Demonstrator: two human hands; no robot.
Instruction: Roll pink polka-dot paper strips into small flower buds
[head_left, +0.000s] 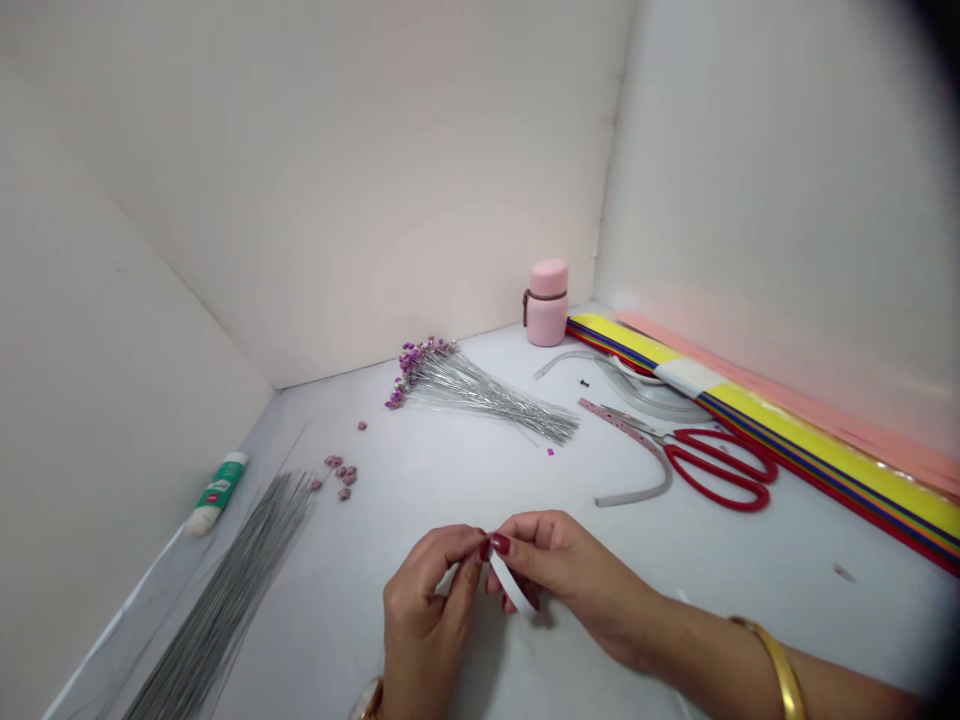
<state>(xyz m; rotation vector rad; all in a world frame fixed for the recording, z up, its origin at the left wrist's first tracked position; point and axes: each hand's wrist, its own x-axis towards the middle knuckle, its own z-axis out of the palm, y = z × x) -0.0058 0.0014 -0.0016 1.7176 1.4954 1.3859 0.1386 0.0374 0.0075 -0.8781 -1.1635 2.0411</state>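
My left hand (435,590) and my right hand (559,560) meet low in the middle of the view, fingertips pinched together. Between them is one end of a narrow white paper strip (511,582); its free part curls down below my right thumb. The pinched end itself is mostly hidden by the fingertips. Small pink paper pieces, rolled or folded (343,472), lie on the table to the left of my hands. Beside these is a bundle of thin bare wires (225,600).
Farther back lies a bunch of wires tipped with purple pieces (487,390). Red-handled scissors (720,465) and curled paper strips (637,490) are at right, before stacked coloured paper (750,405). A pink flask (547,305) stands near the corner; a glue stick (217,492) lies left.
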